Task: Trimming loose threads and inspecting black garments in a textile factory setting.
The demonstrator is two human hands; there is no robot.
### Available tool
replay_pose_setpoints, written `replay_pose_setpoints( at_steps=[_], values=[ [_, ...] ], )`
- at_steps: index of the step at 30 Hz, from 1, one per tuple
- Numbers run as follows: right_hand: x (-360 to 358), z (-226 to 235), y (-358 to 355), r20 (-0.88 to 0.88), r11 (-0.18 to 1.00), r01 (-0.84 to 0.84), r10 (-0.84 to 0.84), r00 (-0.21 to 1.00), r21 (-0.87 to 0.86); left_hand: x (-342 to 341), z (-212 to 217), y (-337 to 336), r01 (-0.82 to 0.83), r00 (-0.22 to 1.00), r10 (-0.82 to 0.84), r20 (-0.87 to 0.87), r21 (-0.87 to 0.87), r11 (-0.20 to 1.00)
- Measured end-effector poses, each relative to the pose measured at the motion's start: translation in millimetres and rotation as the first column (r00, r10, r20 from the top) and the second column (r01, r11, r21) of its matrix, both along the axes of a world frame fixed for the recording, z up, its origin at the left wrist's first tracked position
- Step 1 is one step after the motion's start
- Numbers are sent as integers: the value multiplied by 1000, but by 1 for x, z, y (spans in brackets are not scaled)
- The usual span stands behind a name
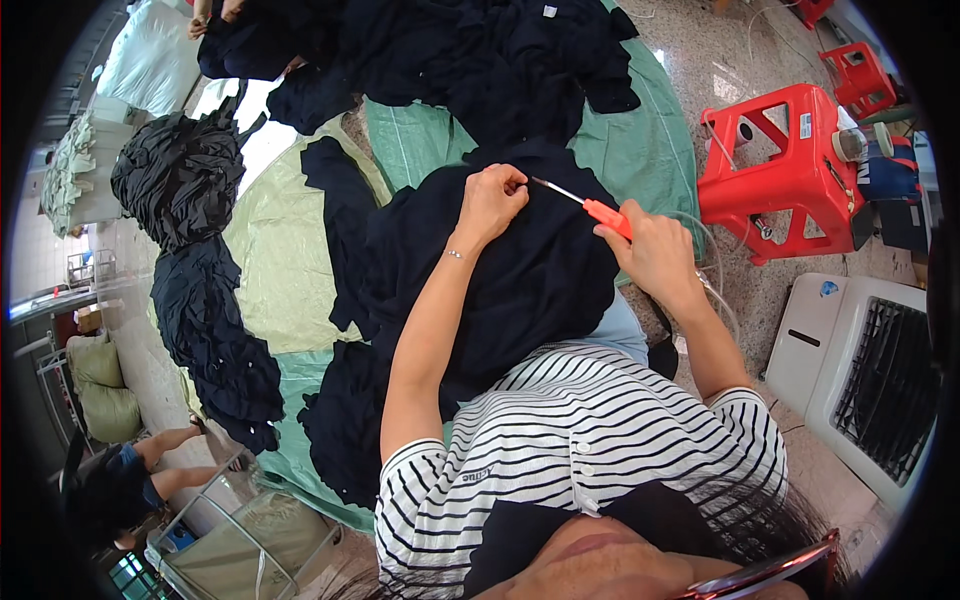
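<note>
A dark navy knit garment [540,270] is spread over my lap. My left hand [490,208] rests on it, closed, its thumb and fingertips pinching the cloth near the garment's far part. My right hand [656,260] is wrapped round the orange handle of a slim tool [606,216] with a thin metal shaft. The shaft points left, and its dark tip is just beside my left fingertips. Whether the tip touches the cloth is too small to tell. A pale tube or cord [712,262] runs near my right wrist.
More dark garments [450,60] lie heaped on green sheeting [650,130] ahead, with another person's hand [200,22] at far left. Bundled dark cloth [180,175] is at left. Red stools [785,165] and a white air cooler [820,350] stand at right.
</note>
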State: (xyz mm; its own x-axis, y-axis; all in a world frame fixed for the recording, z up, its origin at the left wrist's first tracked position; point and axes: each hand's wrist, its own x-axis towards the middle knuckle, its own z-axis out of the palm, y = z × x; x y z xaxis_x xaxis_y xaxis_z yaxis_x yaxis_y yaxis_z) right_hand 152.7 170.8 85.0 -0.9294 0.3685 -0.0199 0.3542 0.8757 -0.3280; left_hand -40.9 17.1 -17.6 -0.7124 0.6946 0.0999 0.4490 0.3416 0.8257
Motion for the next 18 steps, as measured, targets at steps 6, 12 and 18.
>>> replay_pose_setpoints(
  at_steps=[6,12,18],
  values=[
    [2,1,4,-77,996,93,-92,993,10,2,15,2,-23,999,21,50,43,999],
    [42,18,7,-1,976,178,-180,984,-128,6,61,1,432,901,-407,150,-383,816],
    [72,39,-13,14,970,150,-150,989,-193,-19,54,32,598,802,-460,382,-518,612]
  ],
)
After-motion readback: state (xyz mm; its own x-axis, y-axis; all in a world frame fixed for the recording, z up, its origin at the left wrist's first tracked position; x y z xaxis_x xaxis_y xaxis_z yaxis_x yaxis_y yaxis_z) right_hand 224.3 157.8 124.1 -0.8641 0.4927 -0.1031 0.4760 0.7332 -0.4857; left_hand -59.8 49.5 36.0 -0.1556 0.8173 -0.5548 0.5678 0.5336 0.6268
